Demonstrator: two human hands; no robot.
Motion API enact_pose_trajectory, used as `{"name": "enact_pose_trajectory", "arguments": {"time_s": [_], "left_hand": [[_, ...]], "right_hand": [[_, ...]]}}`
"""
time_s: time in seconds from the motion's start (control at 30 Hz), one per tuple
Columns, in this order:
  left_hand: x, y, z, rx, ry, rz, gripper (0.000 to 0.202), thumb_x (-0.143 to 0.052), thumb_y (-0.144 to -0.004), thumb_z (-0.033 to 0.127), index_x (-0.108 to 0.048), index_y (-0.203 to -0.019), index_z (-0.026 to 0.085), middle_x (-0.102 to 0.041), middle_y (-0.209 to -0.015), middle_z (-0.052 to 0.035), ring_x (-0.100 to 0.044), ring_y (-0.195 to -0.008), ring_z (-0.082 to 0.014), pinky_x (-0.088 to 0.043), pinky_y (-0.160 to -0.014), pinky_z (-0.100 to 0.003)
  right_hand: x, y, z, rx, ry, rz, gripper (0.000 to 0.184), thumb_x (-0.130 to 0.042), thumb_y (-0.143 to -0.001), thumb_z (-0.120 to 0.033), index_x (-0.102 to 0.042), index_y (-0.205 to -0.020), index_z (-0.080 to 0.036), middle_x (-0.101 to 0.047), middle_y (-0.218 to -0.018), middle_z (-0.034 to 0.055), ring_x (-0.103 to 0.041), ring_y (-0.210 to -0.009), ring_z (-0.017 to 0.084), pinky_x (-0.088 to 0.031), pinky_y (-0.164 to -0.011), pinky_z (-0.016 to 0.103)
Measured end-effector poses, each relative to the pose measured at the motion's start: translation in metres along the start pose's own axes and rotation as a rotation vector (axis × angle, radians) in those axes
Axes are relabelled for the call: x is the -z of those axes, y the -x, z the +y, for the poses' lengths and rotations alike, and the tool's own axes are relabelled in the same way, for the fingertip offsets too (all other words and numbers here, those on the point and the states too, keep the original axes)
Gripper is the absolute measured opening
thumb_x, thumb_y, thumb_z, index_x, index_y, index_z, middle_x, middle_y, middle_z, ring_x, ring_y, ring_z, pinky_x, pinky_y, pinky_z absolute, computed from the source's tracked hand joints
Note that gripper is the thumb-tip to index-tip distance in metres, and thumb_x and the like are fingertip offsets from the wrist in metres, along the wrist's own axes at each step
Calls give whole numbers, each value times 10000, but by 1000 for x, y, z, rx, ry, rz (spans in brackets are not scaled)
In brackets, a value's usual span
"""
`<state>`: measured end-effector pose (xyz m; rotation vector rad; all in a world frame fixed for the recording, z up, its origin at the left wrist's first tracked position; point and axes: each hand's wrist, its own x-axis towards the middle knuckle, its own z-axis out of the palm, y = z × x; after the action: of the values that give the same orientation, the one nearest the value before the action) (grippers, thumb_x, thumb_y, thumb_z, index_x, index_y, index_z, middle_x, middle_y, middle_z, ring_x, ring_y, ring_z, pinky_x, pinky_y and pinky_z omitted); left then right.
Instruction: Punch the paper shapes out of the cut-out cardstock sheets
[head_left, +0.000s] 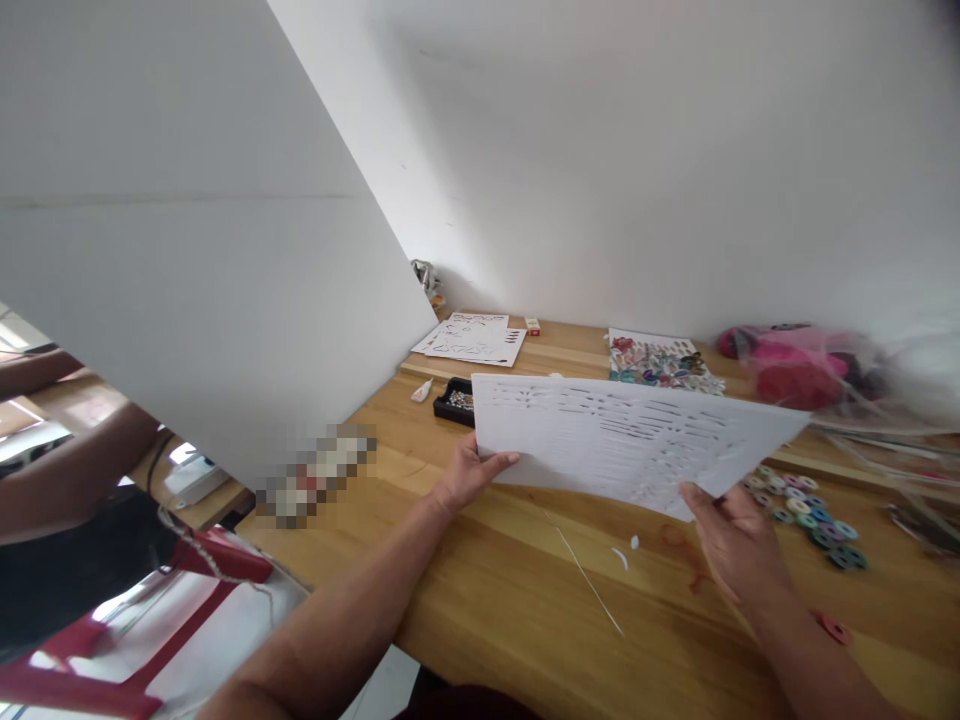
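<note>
A white sheet (555, 440) is held up, tilted, above the wooden table (480, 580). Rows of small leaf-shaped slits or dark marks run across it. My left hand (472, 473) grips its left edge, thumb over the front face. At the lower right corner my right hand (739, 535) pinches it, thumb in front and fingers behind. Below the sheet lie a thin pale stick or thread (589, 580) and small white paper scraps (620, 558). Several coloured bobbins (821, 520) lie by my right hand, and a red one (832, 627) is beside my right forearm.
Behind the sheet stands a black tray (444, 407) of small shiny pieces, near a small white tube (422, 390). Patterned papers (480, 340) and a board of colourful pieces (660, 362) lie farther back. A pink bundle in clear plastic (802, 365) is at right. A white partition (225, 250) rises at left.
</note>
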<state>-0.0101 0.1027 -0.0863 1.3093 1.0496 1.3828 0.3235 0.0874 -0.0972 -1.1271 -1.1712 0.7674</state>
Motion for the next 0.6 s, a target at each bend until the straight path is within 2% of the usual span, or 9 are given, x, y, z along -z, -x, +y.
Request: {"name": "enact_pose_trajectory", "arguments": {"time_s": [0.13,0.23,0.37,0.47,0.6], "left_hand": [[2,5,14,76,5,-58,515,-837,-686,463,-717,-1060,130,-742,-1113,-131,-693,-994,-278,-552,-881,-386],[8,7,22,128,23,-155,543,-833,-691,465,-706,-1098,127,-727,-1144,-144,-678,-1028,-306,-542,-882,-407],[17,8,26,132,60,-335,561,-800,-743,444,-671,-1210,160,-653,-1303,-141,-591,-1207,-340,-505,-965,-427],[22,7,32,165,37,-404,591,-766,-780,468,-639,-1269,161,-634,-1331,-148,-581,-1223,-355,-506,-967,-439],[27,4,53,191,-70,-449,630,-712,-824,506,-594,-1341,166,-632,-1334,-154,-584,-1219,-376,-514,-959,-467]], "right_hand": [[1,0,-6,-84,-103,-44,461,-755,-784,-416,-647,-1229,-369,-661,-1302,-5,-557,-1282,285,-378,-1162,460],[-1,0,-15,-174,-162,-44,422,-793,-732,-432,-686,-1129,-337,-710,-1203,18,-615,-1201,300,-462,-1093,467],[-1,1,-25,-279,-219,-55,432,-857,-644,-419,-715,-1036,-305,-743,-1110,46,-667,-1097,326,-564,-959,471],[2,1,-26,-358,-243,-99,421,-852,-662,-414,-721,-1049,-312,-743,-1116,45,-682,-1068,317,-581,-924,461],[4,1,-23,-381,-208,-132,383,-835,-689,-421,-728,-1040,-313,-747,-1108,33,-691,-1048,304,-580,-922,452]]}}
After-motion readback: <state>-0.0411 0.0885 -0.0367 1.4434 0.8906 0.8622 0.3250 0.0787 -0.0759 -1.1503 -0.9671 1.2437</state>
